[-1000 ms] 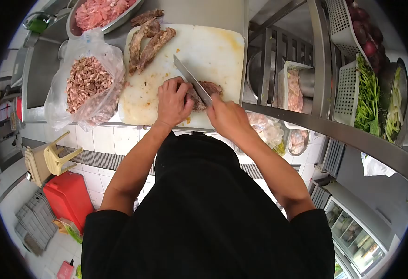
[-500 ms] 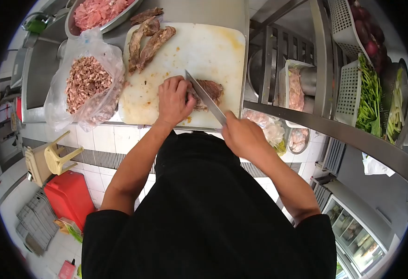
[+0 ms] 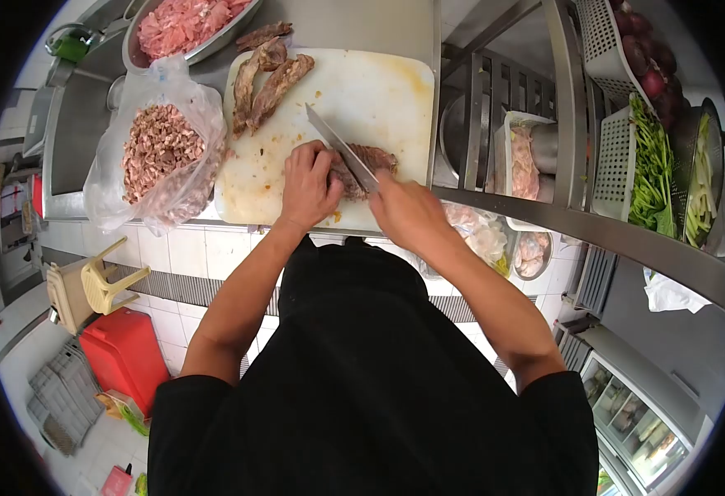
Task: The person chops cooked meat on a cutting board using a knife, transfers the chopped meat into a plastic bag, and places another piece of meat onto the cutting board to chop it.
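Here, knife (image 3: 339,145) across meat (image 3: 376,158), board edge (image 3: 247,217) close, room beyond

Two bare hands at a chopping board, right with knife, left on meat.
Right hand (image 3: 408,211) grips the knife (image 3: 338,145), blade slanting across the dark meat piece (image 3: 376,157), tip pointing up-left; cut depth can't be told. Left hand (image 3: 309,186) holds the meat's left end, fingers curled, just beside the blade. White board (image 3: 362,87) sits on a metal bench (image 3: 379,23); meat strips (image 3: 273,89) at its upper left corner, crumbs scattered. Left of board: clear bag (image 3: 201,186) of diced meat; above that, metal bowl (image 3: 232,37) of pink meat. Right: metal rack (image 3: 561,213), greens (image 3: 653,178), red onions (image 3: 652,81). Floor, lower left: red bin (image 3: 124,351), cream stool (image 3: 110,285).
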